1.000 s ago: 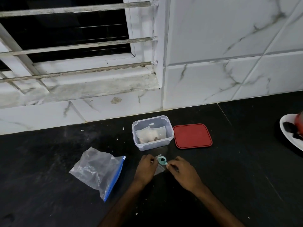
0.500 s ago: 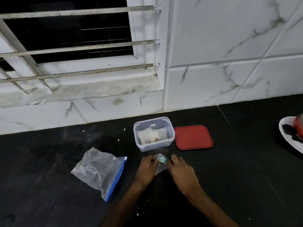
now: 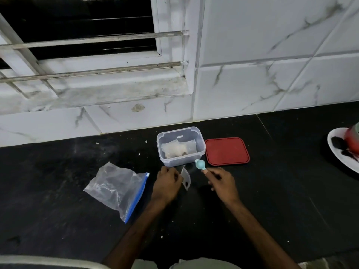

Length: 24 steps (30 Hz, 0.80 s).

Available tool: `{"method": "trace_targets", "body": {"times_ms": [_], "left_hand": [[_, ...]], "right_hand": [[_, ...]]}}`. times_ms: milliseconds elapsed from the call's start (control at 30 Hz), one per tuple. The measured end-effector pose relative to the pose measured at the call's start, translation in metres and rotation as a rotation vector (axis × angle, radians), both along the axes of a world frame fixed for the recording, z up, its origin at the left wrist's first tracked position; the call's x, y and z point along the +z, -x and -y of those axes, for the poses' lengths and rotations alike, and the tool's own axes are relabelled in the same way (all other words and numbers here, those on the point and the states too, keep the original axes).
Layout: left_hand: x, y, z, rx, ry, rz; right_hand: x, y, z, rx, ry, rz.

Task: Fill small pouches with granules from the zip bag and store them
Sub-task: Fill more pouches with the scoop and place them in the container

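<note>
Clear film, thin and limp, forms the small pouch (image 3: 185,178) that a person's left hand (image 3: 168,183) pinches by one edge just above the black tabletop (image 3: 291,210). A dark speck or two shows near the pouch's bottom. The right hand (image 3: 223,183) has its fingers curled round the handle of a teal scoop (image 3: 200,164), whose bowl is raised beside the open storage box (image 3: 174,162), where filled pouches lie. The pouch is likely light, slippery and quick to fold shut, so it is best held near the mouth. The zip bag (image 3: 116,189) lies slack, well apart to the left. The red lid (image 3: 226,151) sits just right of the box, and a white plate (image 3: 333,148) sits at the far right edge. That leaves open room in front of the box.
</note>
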State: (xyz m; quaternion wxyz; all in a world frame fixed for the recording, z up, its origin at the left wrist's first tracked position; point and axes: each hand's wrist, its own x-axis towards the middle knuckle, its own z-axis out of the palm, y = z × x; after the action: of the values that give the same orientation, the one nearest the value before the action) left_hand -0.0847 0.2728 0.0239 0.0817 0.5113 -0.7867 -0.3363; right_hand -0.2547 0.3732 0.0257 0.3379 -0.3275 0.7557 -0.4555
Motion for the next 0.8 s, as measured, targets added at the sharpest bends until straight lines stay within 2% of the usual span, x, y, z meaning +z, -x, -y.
{"method": "trace_targets", "body": {"times_ms": [100, 200, 300, 467, 667, 733, 800], "left_hand": [[0.006, 0.009, -0.001, -0.125, 0.223, 0.194], [0.007, 0.027, -0.009, -0.207, 0.279, 0.281], [0.002, 0.04, -0.02, -0.205, 0.245, 0.232], [-0.002, 0.042, -0.021, -0.115, 0.059, 0.045], [0.004, 0.037, -0.026, -0.132, 0.01, 0.045], [0.012, 0.027, -0.026, -0.074, 0.064, 0.077], [0.022, 0.005, -0.025, -0.007, 0.224, 0.147]], "right_hand": [[-0.002, 0.011, -0.006, -0.081, -0.005, 0.138], [-0.006, 0.015, -0.014, -0.131, -0.019, 0.219], [-0.007, 0.014, -0.021, -0.101, -0.029, 0.202], [-0.009, 0.012, -0.029, -0.067, -0.031, 0.12], [-0.007, 0.006, -0.028, -0.099, -0.016, 0.158], [-0.001, 0.004, -0.028, -0.083, -0.014, 0.141], [0.005, 0.0, -0.028, -0.068, 0.0, 0.143]]}}
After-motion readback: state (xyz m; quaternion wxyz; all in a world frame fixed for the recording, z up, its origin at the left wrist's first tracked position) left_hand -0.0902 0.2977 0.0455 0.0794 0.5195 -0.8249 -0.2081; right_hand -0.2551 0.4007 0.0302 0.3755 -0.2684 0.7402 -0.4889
